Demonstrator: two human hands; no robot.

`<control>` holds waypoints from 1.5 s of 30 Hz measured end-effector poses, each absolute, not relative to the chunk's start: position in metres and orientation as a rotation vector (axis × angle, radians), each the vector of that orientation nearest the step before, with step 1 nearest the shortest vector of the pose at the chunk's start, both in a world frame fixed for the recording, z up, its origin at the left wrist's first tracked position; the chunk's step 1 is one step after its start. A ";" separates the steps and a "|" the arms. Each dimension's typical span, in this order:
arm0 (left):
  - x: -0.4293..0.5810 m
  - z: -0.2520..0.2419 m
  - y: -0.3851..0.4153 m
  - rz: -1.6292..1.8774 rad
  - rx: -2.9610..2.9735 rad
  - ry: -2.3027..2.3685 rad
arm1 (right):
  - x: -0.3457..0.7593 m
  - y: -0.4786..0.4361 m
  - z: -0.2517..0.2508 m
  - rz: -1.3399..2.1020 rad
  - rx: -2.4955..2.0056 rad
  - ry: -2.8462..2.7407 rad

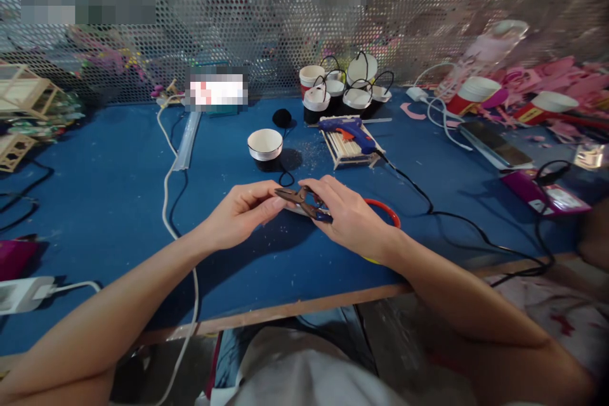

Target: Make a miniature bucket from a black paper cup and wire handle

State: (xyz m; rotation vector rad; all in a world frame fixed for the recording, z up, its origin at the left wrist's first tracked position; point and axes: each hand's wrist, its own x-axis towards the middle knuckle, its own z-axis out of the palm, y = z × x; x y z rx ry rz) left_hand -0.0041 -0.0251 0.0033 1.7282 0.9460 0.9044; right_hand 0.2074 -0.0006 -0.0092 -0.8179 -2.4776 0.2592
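My right hand (345,209) is wrapped round a pair of pliers (311,203) with dark jaws and blue grips, the jaws pointing left. My left hand (250,206) is closed in a pinch at the tips of the jaws; what it holds is too small to make out. A pale sliver shows just under the pliers. Behind the hands stands a small cup (265,147), white above and black below. A black cord loop (286,177) lies beside it, and a round black piece (282,118) sits farther back. A red curved band (387,208) partly shows behind my right hand.
A blue glue gun (349,132) rests on a small stick rack (352,155), its cord running right. Several cups with black loop handles (356,98) stand near the mesh wall (266,32). Clear glue sticks (189,139) and a white cable (166,203) lie left; a phone (495,144) lies right.
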 end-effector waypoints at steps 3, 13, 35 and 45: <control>-0.004 0.005 -0.025 0.898 1.732 0.960 | 0.208 0.000 -0.011 0.306 -0.842 -2.484; 0.000 0.003 -0.022 0.953 1.518 0.934 | 0.204 0.004 -0.009 0.768 -0.904 -2.344; 0.003 0.015 -0.032 1.089 1.698 1.174 | 0.205 -0.004 -0.005 0.444 -0.944 -2.410; 0.002 0.013 -0.031 1.048 1.719 1.144 | 0.205 -0.003 -0.007 0.360 -0.960 -2.430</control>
